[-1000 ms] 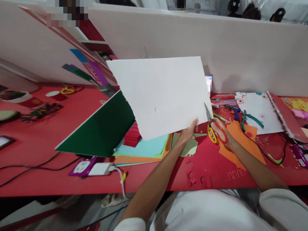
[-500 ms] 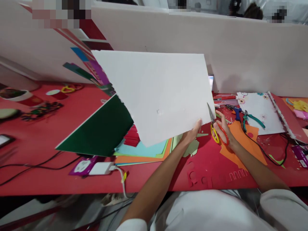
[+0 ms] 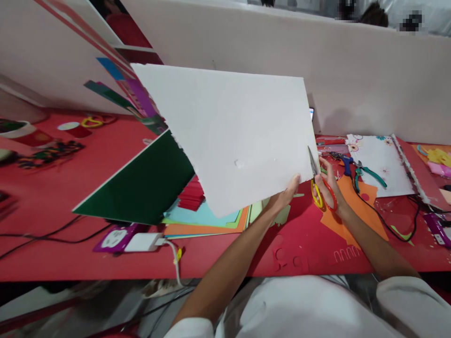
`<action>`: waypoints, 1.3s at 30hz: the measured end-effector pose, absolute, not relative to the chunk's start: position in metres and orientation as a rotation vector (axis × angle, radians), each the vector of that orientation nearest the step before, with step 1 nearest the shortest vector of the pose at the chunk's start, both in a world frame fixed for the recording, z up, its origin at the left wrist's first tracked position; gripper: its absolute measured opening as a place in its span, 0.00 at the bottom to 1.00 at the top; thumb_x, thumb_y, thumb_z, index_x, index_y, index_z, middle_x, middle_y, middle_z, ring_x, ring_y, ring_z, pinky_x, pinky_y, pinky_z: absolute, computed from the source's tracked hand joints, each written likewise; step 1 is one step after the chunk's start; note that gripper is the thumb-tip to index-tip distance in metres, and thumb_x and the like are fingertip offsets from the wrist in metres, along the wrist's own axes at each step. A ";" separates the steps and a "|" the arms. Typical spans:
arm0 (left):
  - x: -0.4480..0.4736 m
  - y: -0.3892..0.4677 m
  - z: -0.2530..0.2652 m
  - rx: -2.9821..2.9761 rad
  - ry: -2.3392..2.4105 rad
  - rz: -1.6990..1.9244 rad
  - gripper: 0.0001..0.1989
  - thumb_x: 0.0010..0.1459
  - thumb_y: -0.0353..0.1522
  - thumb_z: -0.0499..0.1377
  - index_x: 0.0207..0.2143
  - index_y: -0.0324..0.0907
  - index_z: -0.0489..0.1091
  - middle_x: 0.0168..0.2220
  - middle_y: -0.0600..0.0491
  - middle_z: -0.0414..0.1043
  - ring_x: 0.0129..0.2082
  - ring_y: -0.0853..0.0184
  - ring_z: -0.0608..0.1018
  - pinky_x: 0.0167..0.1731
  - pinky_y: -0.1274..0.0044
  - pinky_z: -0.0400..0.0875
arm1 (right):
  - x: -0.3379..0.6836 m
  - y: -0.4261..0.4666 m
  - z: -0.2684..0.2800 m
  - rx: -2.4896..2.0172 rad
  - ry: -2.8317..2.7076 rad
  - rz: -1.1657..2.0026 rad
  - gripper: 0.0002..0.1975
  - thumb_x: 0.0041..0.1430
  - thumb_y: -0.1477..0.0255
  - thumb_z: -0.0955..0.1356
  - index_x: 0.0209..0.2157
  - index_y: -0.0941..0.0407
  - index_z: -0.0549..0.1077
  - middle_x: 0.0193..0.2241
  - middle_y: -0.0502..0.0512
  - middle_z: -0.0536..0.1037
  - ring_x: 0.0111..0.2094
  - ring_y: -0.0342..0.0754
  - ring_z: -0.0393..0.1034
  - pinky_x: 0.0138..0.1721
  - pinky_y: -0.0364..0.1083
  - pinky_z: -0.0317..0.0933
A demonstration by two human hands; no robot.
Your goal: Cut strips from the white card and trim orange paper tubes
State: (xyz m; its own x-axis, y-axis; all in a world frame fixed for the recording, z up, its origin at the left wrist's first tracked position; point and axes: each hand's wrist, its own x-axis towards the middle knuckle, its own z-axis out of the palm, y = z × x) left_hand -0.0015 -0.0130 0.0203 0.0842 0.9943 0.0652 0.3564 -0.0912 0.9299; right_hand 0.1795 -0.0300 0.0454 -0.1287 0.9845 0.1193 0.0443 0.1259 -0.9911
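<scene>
A large white board (image 3: 232, 126) with a ragged left edge is raised above the table. My left hand (image 3: 291, 190) grips its lower edge near the right corner, thumb on the front and the other fingers hidden behind. In my right hand (image 3: 329, 183) is a pair of scissors (image 3: 319, 188) with one yellow and one red-orange handle loop. The blades point up and lie against the board's right edge; whether they are cutting I cannot tell. Below the board, a green board (image 3: 137, 183) leans to the left and coloured paper sheets (image 3: 200, 227) lie stacked.
On the red table (image 3: 211, 258), right side: teal-handled pliers (image 3: 369, 173), a blue glue gun (image 3: 347, 164), orange paper (image 3: 343, 216) and a flowered white sheet (image 3: 387, 164). A white charger (image 3: 143, 241) with cable sits at front left. A pale partition (image 3: 239, 42) stands behind.
The white board and both hands appear slightly further right, while items on the left shift left as the camera view turns a little. Both holds stay the same.
</scene>
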 end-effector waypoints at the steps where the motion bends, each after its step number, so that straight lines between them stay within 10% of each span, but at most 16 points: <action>1: -0.002 -0.014 0.021 1.568 1.360 1.011 0.31 0.66 0.60 0.46 0.21 0.48 0.59 0.23 0.52 0.67 0.32 0.57 0.76 0.42 0.66 0.71 | 0.179 -0.030 0.045 -1.102 -1.399 1.171 0.43 0.67 0.44 0.69 0.73 0.45 0.49 0.28 0.44 0.72 0.20 0.43 0.64 0.20 0.43 0.61; 16: -0.013 -0.005 0.028 1.465 1.331 1.100 0.35 0.65 0.64 0.42 0.20 0.48 0.60 0.24 0.52 0.67 0.31 0.60 0.74 0.46 0.67 0.72 | 0.186 -0.025 0.047 -1.025 -1.361 1.404 0.39 0.62 0.55 0.75 0.69 0.43 0.58 0.40 0.51 0.77 0.36 0.48 0.76 0.38 0.49 0.71; 26: -0.016 -0.001 0.022 1.499 1.320 1.026 0.35 0.63 0.66 0.43 0.19 0.49 0.57 0.23 0.52 0.62 0.28 0.60 0.70 0.43 0.66 0.70 | 0.181 -0.030 0.043 -0.938 -1.277 1.734 0.45 0.63 0.49 0.73 0.75 0.36 0.51 0.28 0.43 0.63 0.21 0.40 0.46 0.22 0.41 0.46; 39: -0.015 -0.005 0.022 1.533 1.342 1.010 0.33 0.65 0.64 0.45 0.21 0.49 0.55 0.23 0.53 0.63 0.27 0.62 0.71 0.41 0.67 0.73 | 0.186 -0.027 0.045 -0.937 -1.231 1.740 0.45 0.54 0.38 0.74 0.68 0.40 0.63 0.31 0.45 0.66 0.20 0.38 0.49 0.20 0.41 0.48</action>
